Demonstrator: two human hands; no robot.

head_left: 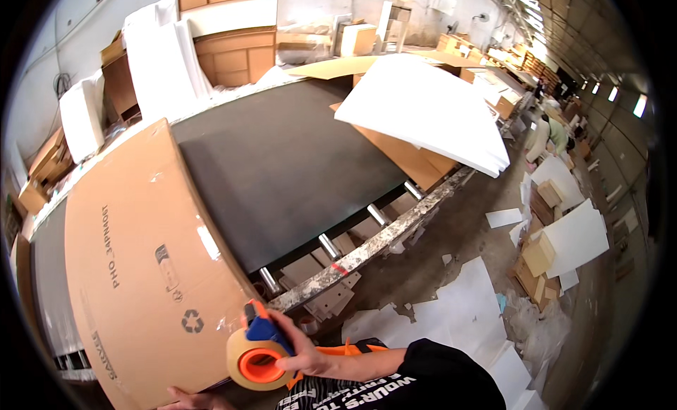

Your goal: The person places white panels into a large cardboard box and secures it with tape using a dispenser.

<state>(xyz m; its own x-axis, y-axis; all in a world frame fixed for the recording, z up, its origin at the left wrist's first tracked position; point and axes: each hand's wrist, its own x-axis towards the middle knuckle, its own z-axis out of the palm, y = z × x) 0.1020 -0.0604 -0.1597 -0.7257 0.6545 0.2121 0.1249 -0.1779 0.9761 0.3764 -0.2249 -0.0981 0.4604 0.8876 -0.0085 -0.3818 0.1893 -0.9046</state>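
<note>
A large flat cardboard box [134, 248] lies at the left on a roller conveyor, with printed marks on its top and strips of clear tape along its edge. In my right hand [303, 350] is a tape dispenser [262, 346] with an orange hub, a blue body and a roll of tan tape. It is held over the box's near right corner. My left hand [192, 399] is at the box's near edge, partly cut off by the lower rim. Its fingers lie against the cardboard, stretched out.
A dark conveyor belt [282, 156] runs behind the box, beside a worn metal rail [367, 251]. Farther along, white foam sheets [423, 113] lie on an open carton. White sheets [458, 304] and scraps litter the floor at right. A person [553, 135] bends over in the distance.
</note>
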